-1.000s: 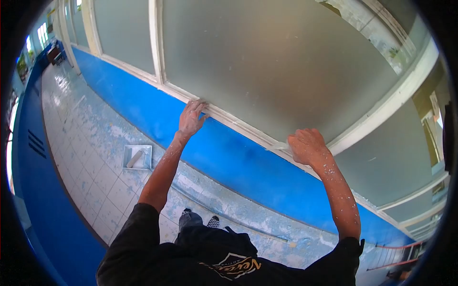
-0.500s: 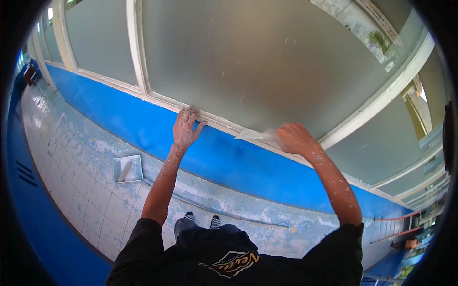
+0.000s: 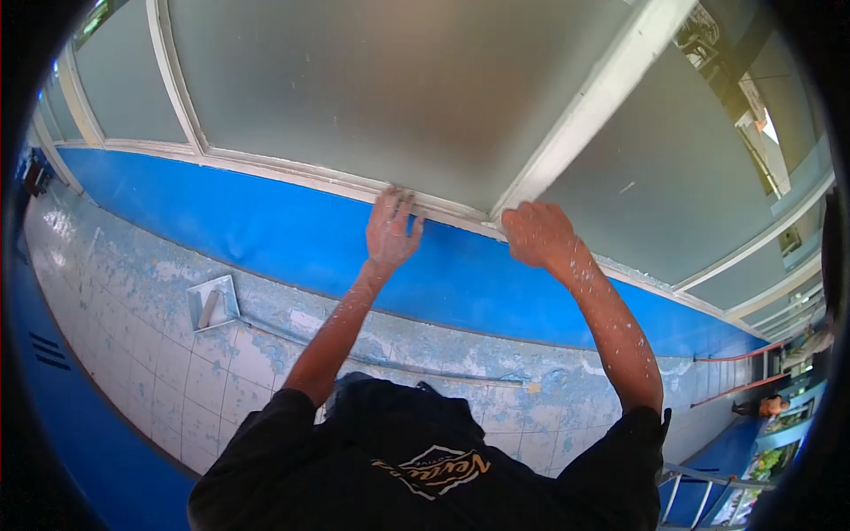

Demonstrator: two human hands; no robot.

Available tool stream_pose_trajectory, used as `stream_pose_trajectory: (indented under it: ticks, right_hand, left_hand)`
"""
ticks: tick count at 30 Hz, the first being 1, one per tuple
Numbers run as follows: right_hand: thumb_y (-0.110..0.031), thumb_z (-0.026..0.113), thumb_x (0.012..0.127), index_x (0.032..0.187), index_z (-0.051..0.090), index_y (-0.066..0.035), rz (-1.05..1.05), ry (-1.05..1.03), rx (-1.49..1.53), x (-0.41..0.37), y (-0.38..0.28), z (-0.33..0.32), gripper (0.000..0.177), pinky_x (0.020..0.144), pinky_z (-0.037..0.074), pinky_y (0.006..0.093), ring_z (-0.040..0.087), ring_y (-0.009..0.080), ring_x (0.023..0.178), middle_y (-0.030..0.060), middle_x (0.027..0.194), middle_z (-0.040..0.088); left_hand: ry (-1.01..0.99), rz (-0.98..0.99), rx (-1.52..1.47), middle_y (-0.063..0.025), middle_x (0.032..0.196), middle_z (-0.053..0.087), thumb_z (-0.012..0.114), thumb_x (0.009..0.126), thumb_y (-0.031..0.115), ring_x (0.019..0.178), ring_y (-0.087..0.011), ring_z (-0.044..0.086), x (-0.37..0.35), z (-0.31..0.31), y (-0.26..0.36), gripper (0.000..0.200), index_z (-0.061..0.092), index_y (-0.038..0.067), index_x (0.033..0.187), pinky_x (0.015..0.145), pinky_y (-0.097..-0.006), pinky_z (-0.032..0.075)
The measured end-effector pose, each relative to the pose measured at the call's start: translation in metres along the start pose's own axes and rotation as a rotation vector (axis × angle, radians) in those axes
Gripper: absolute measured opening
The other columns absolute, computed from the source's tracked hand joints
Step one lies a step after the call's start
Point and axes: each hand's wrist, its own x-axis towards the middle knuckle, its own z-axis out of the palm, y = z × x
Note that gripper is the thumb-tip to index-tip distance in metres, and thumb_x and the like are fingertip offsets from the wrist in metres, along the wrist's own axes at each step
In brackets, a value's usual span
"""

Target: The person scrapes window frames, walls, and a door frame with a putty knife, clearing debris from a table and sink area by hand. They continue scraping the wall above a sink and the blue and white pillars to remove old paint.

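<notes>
My left hand point(image 3: 393, 228) rests with its fingers on the white window sill frame point(image 3: 301, 180), thumb apart, holding nothing. Whitish dust covers its skin. To the right, my right hand point(image 3: 535, 234) is closed at the corner where the sill meets a white upright post point(image 3: 602, 97). Whatever lies inside that fist is hidden from this angle. Above both hands stands a frosted glass pane point(image 3: 372, 88), and below them runs a bright blue wall point(image 3: 292, 226). White specks dot both forearms.
On the paint-spattered tiled floor lies a white paint tray point(image 3: 223, 288) with a roller point(image 3: 209, 308), and a long pole point(image 3: 398, 370) stretches beside the wall. An orange ladder point(image 3: 739, 376) and a distant person point(image 3: 772, 406) are at the right. A metal rail point(image 3: 708, 478) stands lower right.
The view and both hands have shifted right along the sill. The pale, flat piece sticking out of my right hand earlier is out of sight now; that hand has reached the post's corner.
</notes>
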Motion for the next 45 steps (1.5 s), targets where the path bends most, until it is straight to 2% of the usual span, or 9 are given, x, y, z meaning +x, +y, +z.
stream_pose_trajectory:
  ticks: [7,10,15,21,27,30,36,42,45]
  right_hand:
    - [-0.004,0.063,0.083,0.097,0.077,-0.003,-0.129,0.073,0.050,-0.004,0.035,0.010,0.019,0.086,0.056,0.0496,0.072,0.0377,0.103,0.0232,0.103,0.074]
    - [-0.006,0.066,0.083,0.097,0.077,-0.003,-0.103,-0.131,-0.006,-0.045,0.069,-0.014,0.018,0.085,0.056,0.0514,0.071,0.0387,0.102,0.0223,0.100,0.074]
    - [-0.029,0.074,0.088,0.094,0.077,-0.004,0.047,0.070,0.021,-0.081,0.145,0.027,0.026,0.089,0.051,0.0520,0.068,0.0380,0.099,0.0204,0.094,0.073]
    - [-0.015,0.074,0.081,0.103,0.076,-0.002,0.001,0.049,0.078,-0.041,0.139,0.054,0.026,0.094,0.053,0.0492,0.069,0.0373,0.108,0.0209,0.105,0.073]
    - [-0.013,0.074,0.079,0.093,0.075,-0.002,0.030,-0.144,-0.096,-0.060,0.172,0.029,0.018,0.086,0.056,0.0496,0.071,0.0406,0.101,0.0211,0.102,0.074]
    - [-0.014,0.075,0.079,0.088,0.073,-0.002,0.045,-0.202,0.071,-0.067,0.175,0.010,0.015,0.089,0.055,0.0507,0.070,0.0397,0.105,0.0212,0.105,0.074]
    - [-0.026,0.075,0.086,0.101,0.074,-0.006,-0.077,-0.008,0.119,-0.038,0.160,0.049,0.025,0.091,0.053,0.0505,0.068,0.0394,0.106,0.0201,0.106,0.073]
    - [-0.027,0.072,0.088,0.112,0.078,-0.015,-0.107,0.031,0.202,-0.079,0.235,0.103,0.028,0.087,0.053,0.0535,0.068,0.0420,0.097,0.0221,0.098,0.072]
    - [-0.025,0.070,0.085,0.103,0.079,-0.014,-0.009,-0.082,0.132,-0.135,0.298,0.111,0.023,0.083,0.054,0.0533,0.068,0.0434,0.091,0.0214,0.092,0.073]
  left_hand:
    - [-0.062,-0.006,0.178,-0.0162,0.138,0.059,0.070,0.085,0.012,0.138,-0.0372,0.049,-0.012,0.021,0.036,0.049,0.063,0.005,0.133,0.119,-0.0505,0.037]
    - [-0.132,-0.019,0.194,-0.0151,0.140,0.058,0.072,0.083,0.012,0.140,-0.0367,0.047,-0.009,0.017,0.037,0.052,0.062,0.006,0.134,0.120,-0.0504,0.036]
    - [-0.108,-0.121,0.181,-0.0179,0.141,0.056,0.073,0.081,0.012,0.141,-0.0375,0.046,-0.013,0.030,0.053,0.054,0.062,0.004,0.134,0.121,-0.0504,0.035]
    - [-0.171,-0.065,0.262,-0.0192,0.147,0.054,0.073,0.084,0.014,0.144,-0.0380,0.043,-0.009,0.023,0.052,0.059,0.057,0.003,0.140,0.121,-0.0509,0.035]
    - [-0.216,-0.052,0.280,-0.0186,0.148,0.053,0.073,0.084,0.014,0.146,-0.0374,0.041,-0.008,0.017,0.050,0.062,0.056,0.004,0.142,0.121,-0.0510,0.035]
    - [-0.208,-0.069,0.247,-0.0179,0.148,0.053,0.073,0.084,0.012,0.145,-0.0369,0.042,-0.010,0.017,0.050,0.063,0.055,0.005,0.144,0.121,-0.0516,0.035]
    - [-0.196,-0.050,0.296,-0.0163,0.148,0.053,0.073,0.083,0.009,0.144,-0.0351,0.044,-0.013,0.024,0.048,0.062,0.056,0.007,0.143,0.120,-0.0527,0.036]
    - [-0.232,-0.050,0.349,-0.0159,0.148,0.053,0.073,0.083,0.011,0.145,-0.0345,0.043,-0.007,0.021,0.055,0.061,0.057,0.008,0.142,0.121,-0.0529,0.035]
    - [-0.188,-0.096,0.365,-0.0181,0.146,0.054,0.074,0.084,0.015,0.143,-0.0368,0.044,-0.012,0.025,0.063,0.060,0.056,0.006,0.140,0.120,-0.0522,0.035]
